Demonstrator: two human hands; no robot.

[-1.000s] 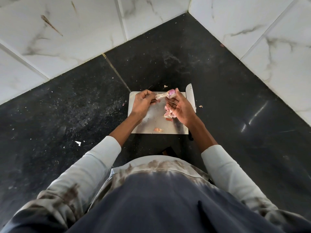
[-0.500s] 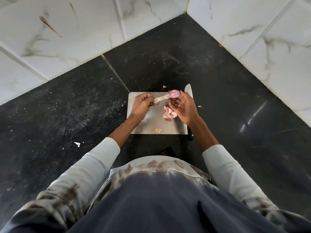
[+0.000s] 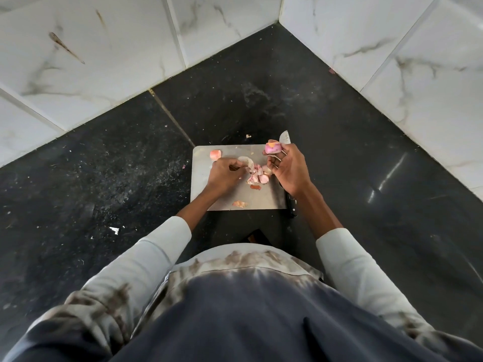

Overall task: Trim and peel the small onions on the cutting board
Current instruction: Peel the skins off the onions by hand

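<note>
My right hand (image 3: 290,171) holds one small onion (image 3: 273,148) pinched at the fingertips, raised over the far right corner of the cutting board (image 3: 264,198). The onion shows pink flesh with a patch of orange skin still on top, so I judge peeling of this one incomplete. My left hand (image 3: 224,175) is curled near the middle of the board, gripping a pale strip of peel (image 3: 247,161); whether it holds anything else I cannot tell. A heap of pink skins and trimmings (image 3: 257,176) lies between the two hands. One loose piece (image 3: 216,153) sits near the far left corner, another scrap (image 3: 240,204) near the near edge. The knife (image 3: 285,138) lies along the right edge of the board, blade tip past the far edge, dark handle at the near right corner, partly under my right wrist.

Risks noted. The onion is held by fingertips alone; a slick surface could let it drop onto the bench. The knife sits directly beneath my right forearm; lowering the wrist carelessly could bring skin onto the blade. The waste heap occupies the working centre and could hide unpeeled onions or foul the next cut.
</note>
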